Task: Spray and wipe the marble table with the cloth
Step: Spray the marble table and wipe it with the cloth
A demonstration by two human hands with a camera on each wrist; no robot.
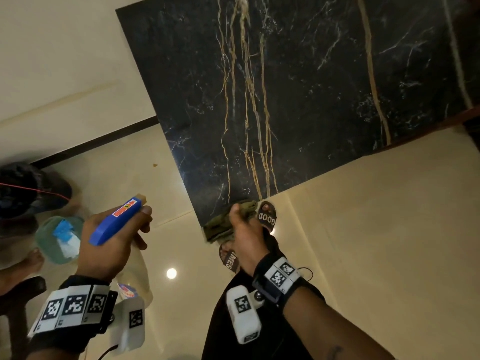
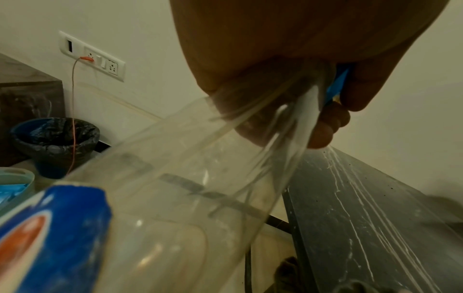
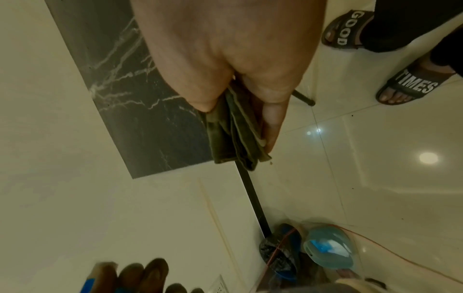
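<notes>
Marble surface (image 1: 298,100) fills the frame's upper middle. Left hand (image 1: 109,245) fingers wrap the spray bottle (image 1: 117,220), lower left; aim it inward before squeezing. Right hand (image 1: 244,235) fingers clasp the folded cloth (image 1: 218,226) at the bottom corner.

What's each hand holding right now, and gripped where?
Left hand grips the spray bottle at its neck, under the blue head. Right hand holds the folded cloth by its upper part, at the marble table's corner.

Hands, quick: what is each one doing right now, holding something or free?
Left hand: fingers curled round the spray bottle, aimed toward the table.
Right hand: fingers gripping the folded cloth at the table's near corner.
</notes>
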